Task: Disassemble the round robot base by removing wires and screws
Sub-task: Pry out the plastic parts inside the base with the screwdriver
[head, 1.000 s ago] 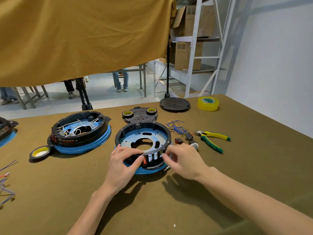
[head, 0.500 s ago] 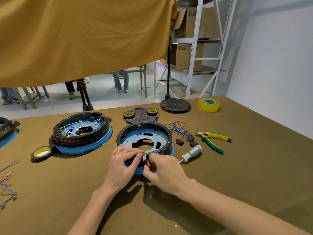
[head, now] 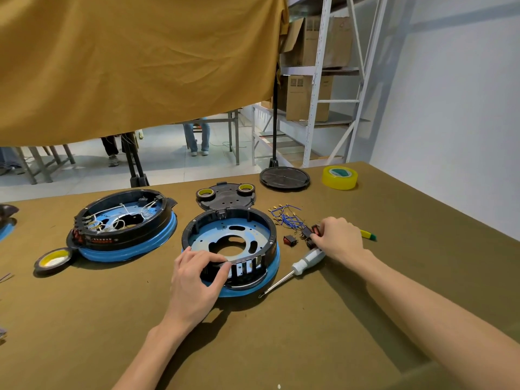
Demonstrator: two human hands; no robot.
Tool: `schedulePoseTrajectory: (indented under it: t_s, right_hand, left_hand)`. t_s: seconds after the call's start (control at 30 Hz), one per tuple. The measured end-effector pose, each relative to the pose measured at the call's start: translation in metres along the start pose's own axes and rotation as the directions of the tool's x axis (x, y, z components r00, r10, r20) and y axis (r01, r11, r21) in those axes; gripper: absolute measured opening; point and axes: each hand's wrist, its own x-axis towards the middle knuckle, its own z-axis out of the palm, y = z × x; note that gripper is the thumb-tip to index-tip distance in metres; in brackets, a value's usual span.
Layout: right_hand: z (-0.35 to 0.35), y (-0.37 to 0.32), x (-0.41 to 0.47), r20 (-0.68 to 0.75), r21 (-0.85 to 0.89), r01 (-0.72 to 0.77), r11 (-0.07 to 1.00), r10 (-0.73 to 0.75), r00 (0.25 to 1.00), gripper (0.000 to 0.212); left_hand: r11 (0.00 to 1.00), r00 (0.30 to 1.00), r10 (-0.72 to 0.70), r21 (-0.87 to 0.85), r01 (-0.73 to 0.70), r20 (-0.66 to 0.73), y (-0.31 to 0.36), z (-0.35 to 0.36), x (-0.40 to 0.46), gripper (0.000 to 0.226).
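Left hand [head: 194,280] fingers gripping round black base [head: 229,243] rim, right hand [head: 339,239] fingers pinching small red switch [head: 315,229].

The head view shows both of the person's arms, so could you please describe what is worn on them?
Nothing is worn on either. The left hand and right hand are bare, without gloves, rings or a watch. Both forearms are uncovered up to the frame's edge, with no sleeve, cuff, strap or marking visible.

I see bare table [head: 323,327] in front of the round base [head: 230,243] for either hand to pass. To its right, a screwdriver [head: 302,264], loose switches [head: 290,240] and wires [head: 284,218] clutter the way; a second base [head: 123,223] blocks the left.
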Motion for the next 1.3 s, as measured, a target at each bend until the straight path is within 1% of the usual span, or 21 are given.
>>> schedulePoseTrajectory:
  t_s: [0.13, 0.23, 0.3, 0.37, 0.4, 0.47, 0.53, 0.6, 0.67, 0.7, 0.77, 0.8, 0.87, 0.9, 0.93, 1.0, 1.03, 1.1, 1.17, 1.23, 1.3]
  right_hand:
    - [0.004, 0.002, 0.013, 0.087, -0.001, -0.039, 0.999, 0.039, 0.995, 0.03]
    - [-0.002, 0.0, 0.015, 0.162, 0.038, -0.062, 0.997, 0.055, 0.985, 0.036]
    - [-0.01, -0.006, 0.013, 0.162, 0.076, -0.067, 0.995, 0.054, 0.985, 0.037]
    - [-0.016, -0.018, 0.009, 0.082, 0.2, -0.011, 0.98, -0.005, 0.997, 0.031]
    - [-0.018, -0.026, 0.007, 0.031, 0.285, 0.049, 0.957, -0.06, 0.998, 0.031]
    - [-0.023, -0.049, 0.003, -0.011, 0.436, 0.185, 0.881, -0.2, 0.98, 0.038]
    - [-0.024, -0.071, 0.001, 0.047, 0.502, 0.246, 0.829, -0.31, 0.95, 0.055]
    - [-0.022, -0.086, -0.002, 0.177, 0.505, 0.243, 0.828, -0.374, 0.91, 0.068]
    - [-0.015, -0.092, -0.009, 0.297, 0.533, 0.218, 0.818, -0.422, 0.857, 0.069]
    - [-0.01, -0.091, -0.014, 0.316, 0.539, 0.208, 0.816, -0.425, 0.848, 0.063]
    - [-0.007, -0.087, -0.024, 0.238, 0.516, 0.184, 0.837, -0.346, 0.908, 0.052]
    - [-0.009, -0.085, -0.027, 0.175, 0.444, 0.169, 0.88, -0.27, 0.947, 0.051]
    - [-0.015, -0.08, -0.027, 0.058, 0.255, 0.149, 0.955, -0.169, 0.984, 0.056]
    - [-0.016, -0.078, -0.025, 0.032, 0.241, 0.159, 0.957, -0.172, 0.985, 0.058]
    - [-0.018, -0.079, -0.022, 0.055, 0.307, 0.181, 0.934, -0.207, 0.977, 0.061]
    - [-0.021, -0.086, -0.02, 0.153, 0.541, 0.187, 0.82, -0.314, 0.937, 0.064]
    - [-0.021, -0.09, -0.021, 0.189, 0.606, 0.19, 0.772, -0.371, 0.909, 0.062]
    - [-0.016, -0.096, -0.024, 0.213, 0.632, 0.238, 0.738, -0.459, 0.862, 0.051]
    - [-0.011, -0.096, -0.028, 0.208, 0.644, 0.247, 0.724, -0.477, 0.854, 0.045]
    - [-0.013, -0.09, -0.03, 0.193, 0.649, 0.228, 0.726, -0.447, 0.874, 0.043]
    - [-0.015, -0.082, -0.033, 0.193, 0.59, 0.222, 0.776, -0.402, 0.895, 0.039]
  left_hand:
    - [1.0, 1.0, -0.01, -0.015, 0.01, 0.01, 0.0, 0.001, 0.001, 0.024]
    - [1.0, 1.0, -0.007, -0.014, 0.007, 0.025, 0.001, 0.0, 0.001, 0.025]
    - [1.0, 0.999, -0.01, -0.008, 0.01, 0.039, 0.002, -0.002, 0.001, 0.024]
    - [1.0, 0.999, -0.024, -0.009, 0.024, 0.036, 0.003, -0.003, 0.003, 0.022]
    - [0.999, 0.999, -0.037, -0.014, 0.037, 0.029, 0.003, -0.003, 0.004, 0.022]
    - [0.997, 0.997, -0.075, -0.025, 0.076, 0.025, 0.004, -0.004, 0.005, 0.029]
    - [0.995, 0.995, -0.089, -0.045, 0.091, 0.036, 0.003, -0.008, 0.006, 0.033]
    - [0.99, 0.993, -0.092, -0.101, 0.099, 0.072, -0.001, -0.016, 0.005, 0.036]
    - [0.99, 0.993, -0.057, -0.124, 0.07, 0.104, -0.007, -0.024, 0.005, 0.034]
    - [0.991, 0.993, -0.043, -0.125, 0.057, 0.108, -0.012, -0.03, 0.006, 0.026]
    - [0.997, 0.995, -0.06, -0.051, 0.065, 0.078, -0.022, -0.043, 0.014, 0.008]
    - [0.995, 0.993, -0.098, 0.015, 0.097, 0.06, -0.028, -0.051, 0.02, 0.01]
    - [0.98, 0.985, -0.17, 0.11, 0.166, 0.032, -0.03, -0.063, 0.03, 0.013]
    - [0.977, 0.984, -0.179, 0.123, 0.175, 0.017, -0.026, -0.066, 0.033, 0.01]
    - [0.982, 0.987, -0.163, 0.102, 0.16, 0.02, -0.016, -0.066, 0.034, 0.008]
    - [0.992, 0.985, -0.121, 0.042, 0.117, 0.122, 0.01, -0.057, 0.03, 0.019]
    - [0.995, 0.974, -0.098, 0.033, 0.093, 0.203, 0.024, -0.049, 0.025, 0.029]
    - [0.997, 0.945, -0.02, 0.071, -0.003, 0.326, 0.042, -0.034, 0.013, 0.045]
    - [0.986, 0.922, 0.049, 0.129, -0.106, 0.384, 0.046, -0.028, 0.009, 0.057]
    - [0.989, 0.913, 0.069, 0.094, -0.117, 0.402, 0.036, -0.036, 0.013, 0.059]
    - [0.994, 0.925, 0.053, 0.072, -0.087, 0.377, 0.017, -0.052, 0.018, 0.053]
